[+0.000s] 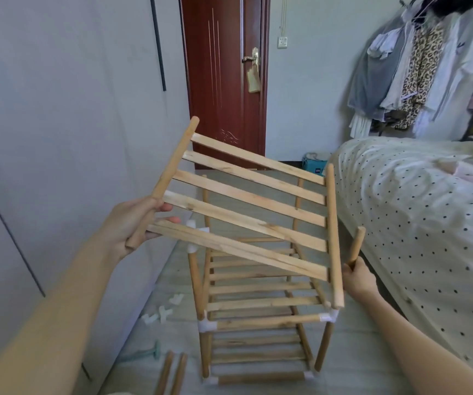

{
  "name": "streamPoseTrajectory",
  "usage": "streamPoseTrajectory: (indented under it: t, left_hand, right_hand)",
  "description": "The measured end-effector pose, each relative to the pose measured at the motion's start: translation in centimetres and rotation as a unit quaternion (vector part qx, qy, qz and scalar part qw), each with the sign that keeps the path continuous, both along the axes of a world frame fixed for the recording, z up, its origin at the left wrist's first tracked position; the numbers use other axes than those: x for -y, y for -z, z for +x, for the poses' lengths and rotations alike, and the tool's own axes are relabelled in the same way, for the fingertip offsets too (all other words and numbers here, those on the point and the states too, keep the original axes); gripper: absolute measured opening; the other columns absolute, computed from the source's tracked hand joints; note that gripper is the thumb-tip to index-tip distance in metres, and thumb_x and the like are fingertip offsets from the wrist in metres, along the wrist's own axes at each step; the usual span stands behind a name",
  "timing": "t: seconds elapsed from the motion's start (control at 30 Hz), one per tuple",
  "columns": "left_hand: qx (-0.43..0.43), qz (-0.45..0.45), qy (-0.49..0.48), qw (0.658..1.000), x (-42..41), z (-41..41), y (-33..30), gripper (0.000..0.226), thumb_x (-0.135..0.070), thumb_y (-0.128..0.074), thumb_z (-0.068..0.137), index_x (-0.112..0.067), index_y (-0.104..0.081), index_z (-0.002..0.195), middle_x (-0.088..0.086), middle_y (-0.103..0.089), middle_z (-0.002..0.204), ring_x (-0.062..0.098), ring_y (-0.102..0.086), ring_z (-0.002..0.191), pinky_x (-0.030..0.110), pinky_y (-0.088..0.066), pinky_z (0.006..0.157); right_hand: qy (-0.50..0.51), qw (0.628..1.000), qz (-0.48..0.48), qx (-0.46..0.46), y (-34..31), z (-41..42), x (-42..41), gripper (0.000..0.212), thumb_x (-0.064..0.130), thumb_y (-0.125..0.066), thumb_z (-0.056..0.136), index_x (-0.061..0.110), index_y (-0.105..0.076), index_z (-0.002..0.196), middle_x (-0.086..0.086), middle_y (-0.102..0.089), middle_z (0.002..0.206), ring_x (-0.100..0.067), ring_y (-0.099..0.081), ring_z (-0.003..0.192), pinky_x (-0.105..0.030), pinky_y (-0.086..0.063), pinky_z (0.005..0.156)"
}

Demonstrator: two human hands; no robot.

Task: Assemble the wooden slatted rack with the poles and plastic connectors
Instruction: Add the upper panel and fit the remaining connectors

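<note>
While my left hand point(133, 220) grips the slatted shelf point(252, 212) tilted above the half-built rack point(258, 317) on the floor, my right hand point(357, 277) holds an upright pole point(356, 246); I'd level the shelf, then align its rail ends with the connectors point(207, 326).

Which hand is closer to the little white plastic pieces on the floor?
Left. The left hand grips the slatted panel above those connectors; the right hand holds a pole beside the bed.
</note>
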State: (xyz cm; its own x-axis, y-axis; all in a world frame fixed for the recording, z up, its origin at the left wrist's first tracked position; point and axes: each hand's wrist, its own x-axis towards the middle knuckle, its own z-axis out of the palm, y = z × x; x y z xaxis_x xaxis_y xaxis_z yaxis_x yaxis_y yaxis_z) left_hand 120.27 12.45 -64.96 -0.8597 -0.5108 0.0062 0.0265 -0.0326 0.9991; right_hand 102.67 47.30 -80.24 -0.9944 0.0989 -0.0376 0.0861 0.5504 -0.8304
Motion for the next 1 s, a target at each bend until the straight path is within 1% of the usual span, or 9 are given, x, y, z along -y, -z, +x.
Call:
streamPoseTrajectory:
  t: [0.17, 0.27, 0.33, 0.4, 0.47, 0.57, 0.7, 0.87, 1.0]
  left_hand:
    - [-0.027, 0.078, 0.005, 0.997, -1.8, -2.0, 0.7, 0.011, -0.014, -0.052, 0.094, -0.006, -0.058, 0.099, 0.008, -0.065, 0.096, 0.022, -0.072, 0.071, 0.027, -0.057, 0.055]
    - [-0.024, 0.093, 0.001, 0.995, -2.6, -3.3, 1.4, 0.017, -0.017, -0.054, 0.093, -0.007, -0.057, 0.107, 0.006, -0.066, 0.100, 0.021, -0.072, 0.076, 0.030, -0.059, 0.062]
    - [-0.018, 0.102, -0.002, 0.995, -2.9, -3.9, 1.7, 0.018, -0.018, -0.055, 0.093, -0.008, -0.057, 0.107, 0.005, -0.067, 0.099, 0.021, -0.072, 0.077, 0.031, -0.059, 0.063]
    - [-0.021, 0.121, -0.005, 0.992, -3.1, -4.5, 1.9, 0.016, -0.017, -0.056, 0.093, -0.008, -0.058, 0.105, 0.006, -0.066, 0.098, 0.022, -0.072, 0.076, 0.029, -0.057, 0.056]
    - [-0.020, 0.126, -0.013, 0.992, -3.3, -5.1, 1.9, 0.014, -0.016, -0.056, 0.092, -0.007, -0.058, 0.103, 0.006, -0.066, 0.097, 0.021, -0.072, 0.073, 0.027, -0.056, 0.053]
    - [-0.026, 0.133, -0.022, 0.991, -3.5, -5.7, 1.4, 0.010, -0.015, -0.057, 0.092, -0.008, -0.058, 0.098, 0.006, -0.066, 0.094, 0.020, -0.072, 0.072, 0.027, -0.057, 0.054]
    - [-0.039, 0.136, -0.028, 0.990, -3.9, -5.9, 0.3, 0.009, -0.014, -0.057, 0.092, -0.006, -0.057, 0.096, 0.006, -0.064, 0.092, 0.020, -0.072, 0.071, 0.032, -0.059, 0.059]
    - [-0.045, 0.194, -0.011, 0.980, -4.6, -5.7, 0.4, 0.010, -0.012, -0.056, 0.092, -0.003, -0.054, 0.097, 0.010, -0.062, 0.093, 0.021, -0.072, 0.066, 0.031, -0.056, 0.049]
    - [-0.047, 0.225, 0.017, 0.973, -5.7, -5.7, 0.8, 0.016, -0.011, -0.055, 0.092, -0.001, -0.053, 0.104, 0.012, -0.064, 0.097, 0.023, -0.072, 0.074, 0.034, -0.058, 0.055]
  right_hand:
    - [0.049, 0.987, -0.156, 0.000, 1.1, 0.7, 0.7, 0.013, 0.017, -0.048, 0.096, 0.006, -0.046, 0.103, -0.013, -0.055, 0.093, -0.030, -0.054, 0.092, -0.049, -0.046, 0.091]
    - [0.052, 0.978, -0.204, -0.005, 1.4, 0.5, 1.2, 0.012, 0.025, -0.046, 0.098, 0.016, -0.044, 0.106, -0.008, -0.056, 0.086, -0.024, -0.056, 0.084, -0.042, -0.048, 0.082]
    - [0.039, 0.978, -0.205, -0.027, 1.9, 0.3, 1.4, 0.009, 0.024, -0.045, 0.098, 0.015, -0.046, 0.099, -0.003, -0.050, 0.074, -0.017, -0.050, 0.066, -0.032, -0.045, 0.064]
    - [0.050, 0.975, -0.213, -0.037, 2.4, -0.1, 1.4, 0.020, 0.024, -0.044, 0.099, 0.013, -0.048, 0.083, -0.003, -0.046, 0.065, -0.015, -0.043, 0.056, -0.029, -0.038, 0.054]
    - [0.062, 0.976, -0.207, -0.033, 2.6, -0.2, 1.4, 0.032, 0.024, -0.042, 0.099, 0.012, -0.047, 0.069, -0.007, -0.045, 0.060, -0.018, -0.042, 0.054, -0.030, -0.036, 0.054]
    - [0.048, 0.978, -0.197, -0.041, 2.8, 0.3, 1.0, 0.036, 0.020, -0.040, 0.099, 0.010, -0.046, 0.064, -0.009, -0.045, 0.059, -0.020, -0.042, 0.055, -0.033, -0.038, 0.057]
    - [0.051, 0.980, -0.187, -0.050, 2.9, 1.9, -0.2, 0.033, 0.016, -0.041, 0.098, 0.009, -0.044, 0.066, -0.009, -0.045, 0.059, -0.020, -0.043, 0.055, -0.029, -0.039, 0.054]
    - [0.048, 0.981, -0.186, -0.039, 2.1, 4.0, -2.0, 0.032, 0.017, -0.042, 0.099, 0.007, -0.046, 0.068, -0.009, -0.048, 0.060, -0.018, -0.046, 0.055, -0.031, -0.043, 0.056]
    - [0.027, 0.996, -0.070, 0.046, 1.5, 4.2, -2.8, 0.027, 0.029, -0.044, 0.098, 0.003, -0.051, 0.100, -0.010, -0.058, 0.080, -0.019, -0.057, 0.069, -0.031, -0.049, 0.063]
